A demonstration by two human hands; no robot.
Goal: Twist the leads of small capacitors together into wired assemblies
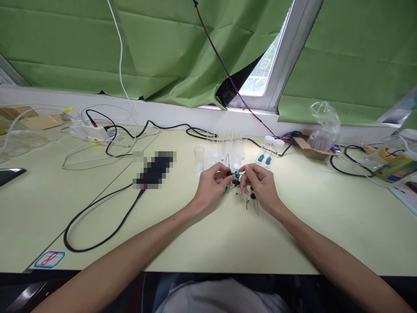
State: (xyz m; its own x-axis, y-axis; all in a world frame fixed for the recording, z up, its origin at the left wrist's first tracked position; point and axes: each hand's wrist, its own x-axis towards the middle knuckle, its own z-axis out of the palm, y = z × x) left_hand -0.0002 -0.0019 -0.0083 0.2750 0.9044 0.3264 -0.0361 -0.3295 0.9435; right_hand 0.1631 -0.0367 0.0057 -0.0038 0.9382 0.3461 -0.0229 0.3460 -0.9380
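Over the middle of the table, my left hand [211, 181] has its fingers closed on a small black part [229, 173], from which a bent metal wire [228, 161] sticks up. Close beside it, my right hand [261, 182] pinches what looks like a thin metal rod, partly hidden by the fingertips. A small blue piece [237, 174] sits between the two hands; I cannot tell whether it is joined to the black part. Below the hands lie a green piece [226, 189], a black disc [253, 196] and several thin rods.
Behind the hands stand several clear cylinders [199, 161]. Two white-capped stands with blue pieces [268, 160] are to their right. A pixelated dark device [153, 170] with a black cable lies left. A cardboard box [311, 150] holds a plastic bag near the window.
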